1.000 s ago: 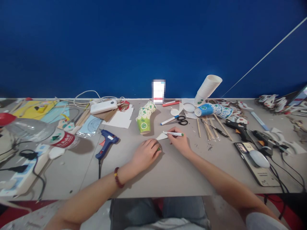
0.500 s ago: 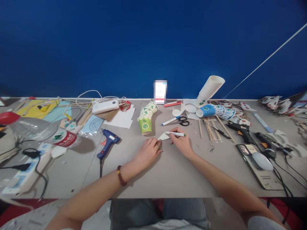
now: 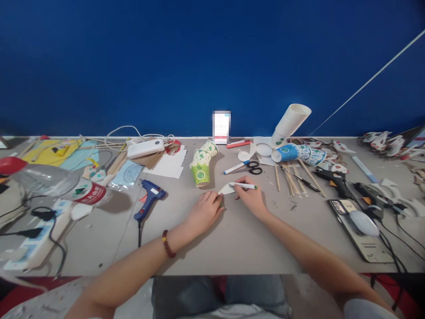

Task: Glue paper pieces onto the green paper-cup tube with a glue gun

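Observation:
My right hand (image 3: 249, 195) is closed around a white marker with a green end (image 3: 247, 186), its tip pointing left over a small pointed piece of white paper (image 3: 227, 190). My left hand (image 3: 207, 208) has its fingers together on the paper's left side, pinning it to the table; a bit of green shows under those fingers, too small to name. Just beyond the left hand stands a bent green-and-white form of joined paper cups (image 3: 201, 166). Scissors (image 3: 254, 167) and a blue-and-white marker (image 3: 235, 167) lie behind the paper.
A blue glue gun (image 3: 149, 199) and a plastic bottle (image 3: 76, 186) lie on the left, near a power strip (image 3: 40, 239). To the right are stacked cups (image 3: 292, 122), blue joined cups (image 3: 287, 153), wooden sticks (image 3: 290, 180) and a phone (image 3: 372, 252). A lit screen (image 3: 221, 127) stands at the wall.
Almost nothing differs. Both hands stay in place at the paper, with the marker still in my right hand; the view has shifted very slightly.

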`<state>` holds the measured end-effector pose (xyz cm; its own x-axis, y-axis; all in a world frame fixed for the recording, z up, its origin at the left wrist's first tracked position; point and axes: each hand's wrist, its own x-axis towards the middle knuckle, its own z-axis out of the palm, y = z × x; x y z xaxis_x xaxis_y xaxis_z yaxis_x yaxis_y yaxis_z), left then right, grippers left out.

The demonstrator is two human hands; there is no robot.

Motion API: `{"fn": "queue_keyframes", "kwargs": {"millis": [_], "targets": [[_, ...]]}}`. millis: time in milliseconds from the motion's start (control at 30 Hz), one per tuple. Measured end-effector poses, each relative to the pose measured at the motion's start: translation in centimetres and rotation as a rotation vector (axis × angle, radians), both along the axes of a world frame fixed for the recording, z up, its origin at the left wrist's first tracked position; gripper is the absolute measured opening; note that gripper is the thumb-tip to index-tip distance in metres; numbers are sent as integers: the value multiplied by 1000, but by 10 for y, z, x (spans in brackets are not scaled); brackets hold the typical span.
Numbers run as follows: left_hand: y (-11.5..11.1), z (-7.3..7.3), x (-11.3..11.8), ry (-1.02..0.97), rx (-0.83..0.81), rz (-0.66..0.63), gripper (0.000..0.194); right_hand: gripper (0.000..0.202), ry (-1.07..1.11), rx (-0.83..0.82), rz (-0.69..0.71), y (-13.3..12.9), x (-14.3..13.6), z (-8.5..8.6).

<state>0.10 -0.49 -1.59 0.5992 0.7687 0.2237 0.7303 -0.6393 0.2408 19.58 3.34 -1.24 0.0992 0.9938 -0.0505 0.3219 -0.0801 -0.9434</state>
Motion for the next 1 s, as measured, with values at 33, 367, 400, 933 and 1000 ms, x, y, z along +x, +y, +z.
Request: {"fn": "queue_keyframes", "kwargs": {"millis": [33, 367, 400, 933, 1000], "targets": [[0, -1, 0, 1, 1, 1, 32, 13, 2, -6, 0, 0, 0, 0], [-1, -3, 1, 5, -14, 19, 32, 10, 11, -22, -4, -1, -1, 6], [-1, -2, 1, 15, -10, 19, 32, 9, 9, -28, -5, -2, -1, 7], [0, -3, 0, 6, 1, 16, 32, 6, 11, -33, -10, -2, -1, 5], [0, -4, 0, -6, -1, 16, 32, 5, 8, -38, -13, -2, -1, 4]]}}
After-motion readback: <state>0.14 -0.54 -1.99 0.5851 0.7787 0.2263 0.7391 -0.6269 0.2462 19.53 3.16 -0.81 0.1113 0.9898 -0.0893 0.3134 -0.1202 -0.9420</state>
